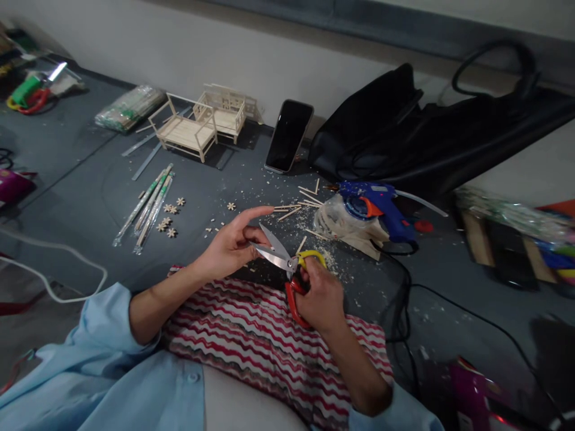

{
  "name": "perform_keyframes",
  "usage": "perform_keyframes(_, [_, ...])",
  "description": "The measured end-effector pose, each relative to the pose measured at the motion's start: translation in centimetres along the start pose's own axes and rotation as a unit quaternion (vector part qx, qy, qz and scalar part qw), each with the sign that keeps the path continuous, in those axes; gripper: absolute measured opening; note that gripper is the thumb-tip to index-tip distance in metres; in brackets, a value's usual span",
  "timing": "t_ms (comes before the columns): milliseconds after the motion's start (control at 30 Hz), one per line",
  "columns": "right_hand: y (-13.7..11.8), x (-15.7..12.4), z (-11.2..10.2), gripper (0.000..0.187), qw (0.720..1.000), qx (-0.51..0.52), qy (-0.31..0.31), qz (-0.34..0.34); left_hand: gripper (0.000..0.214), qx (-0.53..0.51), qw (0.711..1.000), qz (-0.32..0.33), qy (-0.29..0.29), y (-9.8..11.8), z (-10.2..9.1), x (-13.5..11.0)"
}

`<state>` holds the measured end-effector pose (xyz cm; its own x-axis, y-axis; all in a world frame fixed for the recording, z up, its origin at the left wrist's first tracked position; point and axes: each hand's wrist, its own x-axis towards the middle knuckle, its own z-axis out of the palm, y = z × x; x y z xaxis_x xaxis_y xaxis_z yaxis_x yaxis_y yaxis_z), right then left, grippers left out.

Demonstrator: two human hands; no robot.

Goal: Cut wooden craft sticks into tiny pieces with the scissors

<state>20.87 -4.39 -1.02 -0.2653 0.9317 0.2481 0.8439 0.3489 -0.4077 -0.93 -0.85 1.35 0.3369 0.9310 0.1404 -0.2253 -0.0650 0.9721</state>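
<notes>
My right hand (321,293) is closed around the yellow and red handles of a pair of scissors (277,257), whose blades are spread apart and point left. Close to the blade tips is my left hand (231,245), its index finger stretched out. Its thumb and other fingers are pinched together by the blades; what they hold is too small and hidden to make out. Thin wooden sticks (290,211) and small cut bits lie on the dark table beyond the hands. A single flower-shaped wooden piece (231,206) rests above my left hand.
Miniature wooden furniture (186,133) stands near the wall, beside a leaning phone (288,136). A blue glue gun (381,209) rests on a clear container (335,216), its black cable (453,302) trailing right. Wrapped stick bundles (150,206) lie left. A black bag (404,131) is behind.
</notes>
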Motion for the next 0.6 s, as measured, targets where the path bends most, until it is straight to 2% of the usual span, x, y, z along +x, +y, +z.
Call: perform_keyframes(600, [-0.08,-0.01,-0.1,0.014,1.0,0.012,-0.025,-0.008,0.061,-0.011,1.0,0.003,-0.021,-0.02,-0.27,-0.12])
